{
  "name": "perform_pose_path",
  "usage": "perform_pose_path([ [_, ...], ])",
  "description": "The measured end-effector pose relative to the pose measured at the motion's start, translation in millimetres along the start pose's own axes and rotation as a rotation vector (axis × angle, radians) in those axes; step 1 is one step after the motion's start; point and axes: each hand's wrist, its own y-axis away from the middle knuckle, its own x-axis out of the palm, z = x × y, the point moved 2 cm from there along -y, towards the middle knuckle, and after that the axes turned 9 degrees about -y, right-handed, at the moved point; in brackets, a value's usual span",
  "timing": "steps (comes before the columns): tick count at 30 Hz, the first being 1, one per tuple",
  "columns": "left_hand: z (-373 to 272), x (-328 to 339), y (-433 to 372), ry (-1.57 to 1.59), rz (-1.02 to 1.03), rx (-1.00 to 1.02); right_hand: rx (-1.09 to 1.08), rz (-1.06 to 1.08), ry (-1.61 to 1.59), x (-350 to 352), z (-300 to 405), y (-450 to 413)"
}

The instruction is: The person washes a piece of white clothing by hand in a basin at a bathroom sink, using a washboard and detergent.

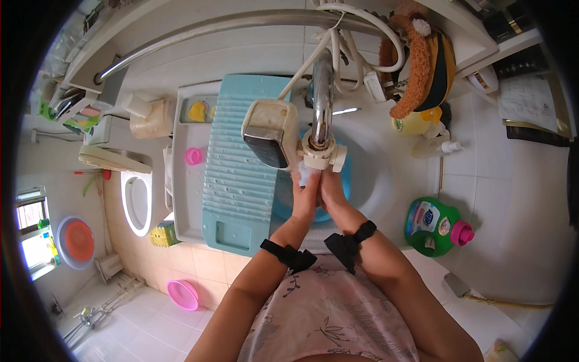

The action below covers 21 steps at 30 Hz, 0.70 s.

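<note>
Both hands are close together beneath the faucet (322, 104), over a blue basin (346, 181) in the white sink (384, 190). A small white item (306, 174) shows against the fingers of my left hand (304, 192); whether it is cloth or foam I cannot tell. My right hand (331, 188) is beside it, its fingertips hidden by the faucet's cream-coloured fitting (319, 156). Left of the hands, a light blue plastic washboard (239, 158) lies across the sink and partly covers the basin. Black straps (289, 255) circle both forearms.
A cream heater unit (269, 131) juts from the faucet's left side. A green detergent bottle (434, 226) with a pink cap lies at the right. Pump bottles (429, 147) stand behind it. A pink cup (193, 156) sits on the left ledge near a yellow sponge (197, 111).
</note>
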Motion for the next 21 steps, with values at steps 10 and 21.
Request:
perform_pose_path([
  [10, -20.6, 2.7, -4.8, 0.283, 0.069, -0.25, -0.385, 0.341, 0.416, -37.5, 29.6, -6.8],
  [21, -8.4, -6.9, -13.6, 0.532, 0.23, -0.331, -0.46, 0.358, 0.261, -13.4, 22.5, 17.7],
])
